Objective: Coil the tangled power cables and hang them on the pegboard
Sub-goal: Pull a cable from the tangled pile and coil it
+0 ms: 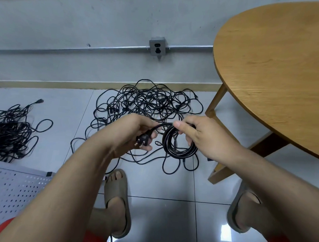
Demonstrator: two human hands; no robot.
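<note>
My right hand (199, 135) grips a round coil of black power cable (177, 148) at its top, fingers through the loop. My left hand (136, 131) holds the same cable's free end just behind its black plug (142, 139), whose metal prongs point down and left. A short run of cable joins the two hands. Below and behind them a big tangle of black cables (146, 104) lies on the tiled floor by the wall. A white pegboard (13, 190) lies flat at the lower left.
A second heap of black cables (10, 132) lies at the far left. A round wooden table (276, 70) with a leg (215, 103) stands at the right. A wall socket box (157, 48) sits on a metal conduit. My feet in slippers (118, 201) stand below.
</note>
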